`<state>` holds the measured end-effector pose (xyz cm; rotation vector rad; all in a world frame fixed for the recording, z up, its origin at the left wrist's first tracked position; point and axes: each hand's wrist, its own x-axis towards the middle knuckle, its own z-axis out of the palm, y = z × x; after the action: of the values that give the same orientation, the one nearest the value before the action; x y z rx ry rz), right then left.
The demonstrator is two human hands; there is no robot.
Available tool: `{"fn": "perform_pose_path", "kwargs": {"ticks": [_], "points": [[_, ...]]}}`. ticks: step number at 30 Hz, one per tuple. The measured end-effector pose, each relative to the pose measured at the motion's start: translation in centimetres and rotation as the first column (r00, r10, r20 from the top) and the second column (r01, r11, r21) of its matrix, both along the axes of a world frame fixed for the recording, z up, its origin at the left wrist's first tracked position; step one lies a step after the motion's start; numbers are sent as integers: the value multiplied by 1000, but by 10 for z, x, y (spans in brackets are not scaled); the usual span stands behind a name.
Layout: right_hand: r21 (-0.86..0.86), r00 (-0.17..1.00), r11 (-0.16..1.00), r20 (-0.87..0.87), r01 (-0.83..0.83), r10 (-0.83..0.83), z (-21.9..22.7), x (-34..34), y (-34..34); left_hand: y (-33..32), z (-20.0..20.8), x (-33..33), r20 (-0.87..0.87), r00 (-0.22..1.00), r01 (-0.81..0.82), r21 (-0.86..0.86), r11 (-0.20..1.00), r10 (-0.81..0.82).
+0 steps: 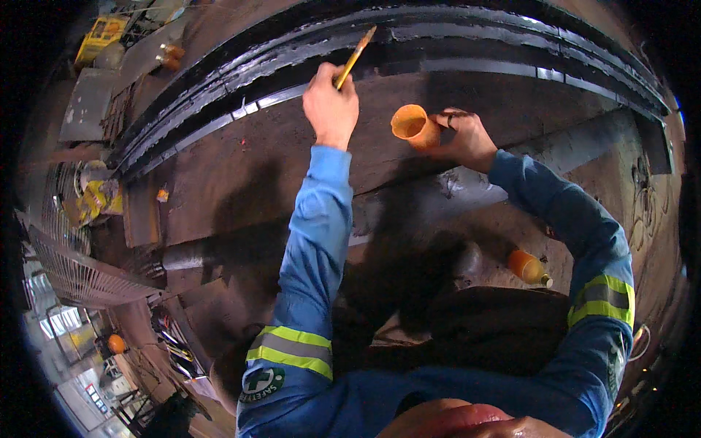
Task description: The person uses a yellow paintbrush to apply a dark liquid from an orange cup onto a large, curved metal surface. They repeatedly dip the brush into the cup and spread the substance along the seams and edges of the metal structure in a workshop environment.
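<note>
My left hand (pixel 332 102) is closed around a slim yellow-handled paintbrush (pixel 355 58). The brush slants up and to the right, its brownish tip over the long dark steel beam (pixel 467 47); I cannot tell if the tip touches the metal. Rough, shiny ridges run along the beam, which bends across the top of the view. In my right hand (pixel 467 139) is an orange cup (pixel 413 127), tilted so its mouth shows, below the beam and right of the brush. The cup's contents are hard to make out.
An orange bottle (pixel 527 269) lies near my right forearm. A grey metal piece (pixel 467 186) stretches below the cup. Off to the left are a large wire fan guard (pixel 91 274) and a yellow crate (pixel 102 36). Looped cable (pixel 644 212) lies at far right.
</note>
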<state>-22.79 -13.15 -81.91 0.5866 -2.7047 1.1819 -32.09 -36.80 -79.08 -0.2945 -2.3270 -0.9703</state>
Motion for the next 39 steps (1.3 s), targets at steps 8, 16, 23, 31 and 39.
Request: {"fn": "perform_pose_path", "kwargs": {"ticks": [8, 16, 23, 31, 39], "points": [[-8, 998, 1000, 60, 20, -20, 4, 3, -3, -45, -15, 3, 162, 958, -266, 206, 942, 235], [14, 999, 1000, 40, 1, -2, 4, 1, -12, -30, 4, -16, 103, 989, -119, 88, 989, 110], [64, 1000, 998, -2, 23, -23, -2, -1, -2, -25, -4, 42, 27, 993, -118, 222, 968, 115], [-20, 996, 1000, 91, 17, -15, 1, 0, -3, 14, 7, 39, 18, 999, -42, 165, 985, 40], [-57, 993, 997, 105, 58, -52, 4, 6, -4, 28, 3, 34, -9, 990, -141, -15, 990, 141]]}}
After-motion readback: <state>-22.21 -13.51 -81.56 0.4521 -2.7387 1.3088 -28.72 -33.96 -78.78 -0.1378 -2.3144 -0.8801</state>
